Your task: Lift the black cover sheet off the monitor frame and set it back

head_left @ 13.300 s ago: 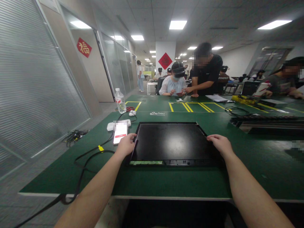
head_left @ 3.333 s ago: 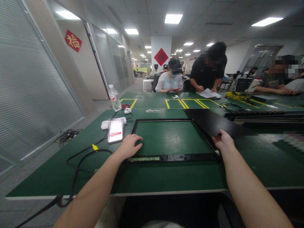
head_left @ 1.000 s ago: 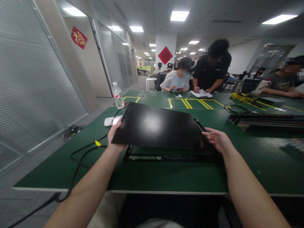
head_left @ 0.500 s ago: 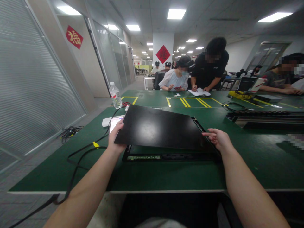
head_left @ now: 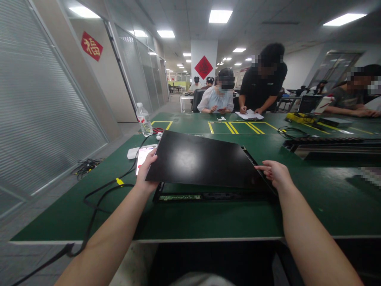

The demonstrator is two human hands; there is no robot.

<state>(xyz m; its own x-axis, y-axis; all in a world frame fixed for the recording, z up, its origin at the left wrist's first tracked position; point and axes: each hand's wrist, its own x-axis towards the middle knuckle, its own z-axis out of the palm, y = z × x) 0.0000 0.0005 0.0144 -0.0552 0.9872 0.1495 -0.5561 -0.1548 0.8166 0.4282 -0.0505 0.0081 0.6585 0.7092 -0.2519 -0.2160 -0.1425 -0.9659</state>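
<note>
A thin, glossy black display panel [head_left: 193, 161] lies tilted over a black frame [head_left: 232, 196], its left end raised higher than its right. My left hand [head_left: 147, 169] is closed on the panel's left edge, thumb on top. At the panel's right edge is my right hand [head_left: 275, 172], with the index finger stretched out to touch that edge; the thumb stands apart and the other fingers are curled. A strip of green circuit board [head_left: 180, 197] shows along the frame's near side. The panel hides most of the frame's inside.
A lit phone [head_left: 143, 158], a white case [head_left: 132, 153] and a water bottle [head_left: 144, 121] are on the green table [head_left: 214, 222] at left. A black cable [head_left: 98, 202] runs over the near left edge. Long dark parts [head_left: 333, 149] lie at right. Several people are beyond.
The panel's left end and my left hand have shifted very slightly right. My right hand stays at the right edge. Across the table, the seated person's head has turned downward.
</note>
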